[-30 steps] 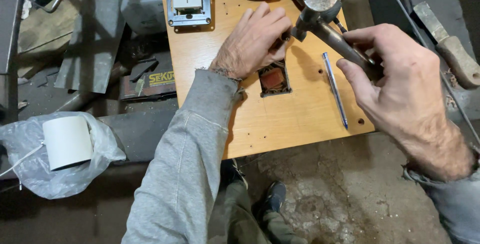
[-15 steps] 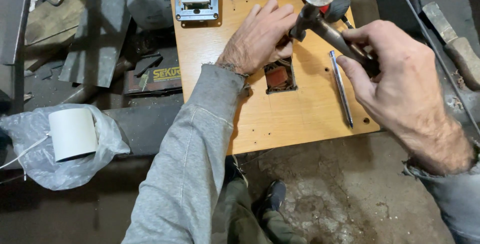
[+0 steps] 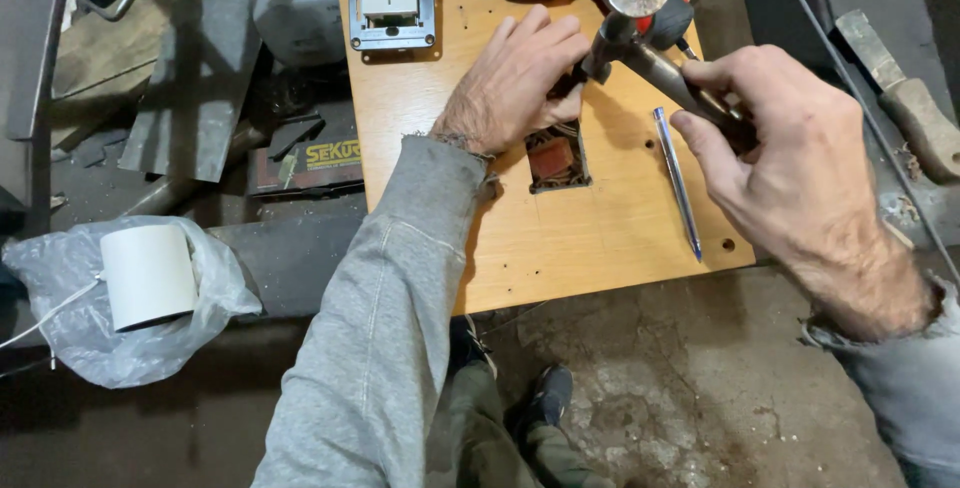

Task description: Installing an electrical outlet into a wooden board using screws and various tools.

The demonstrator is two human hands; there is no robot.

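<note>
Hammer point(image 3: 640, 18) handle gripped in right hand point(image 3: 790, 138); left hand point(image 3: 515, 78) fingertips pinch something hidden beneath its head

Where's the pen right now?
In the head view, the pen lies on the wooden board, right of the square cutout, just under the right hand.

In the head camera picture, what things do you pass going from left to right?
Plastic bag with white roll → grey sleeve → left hand → pen → right hand → wooden handle.
</note>
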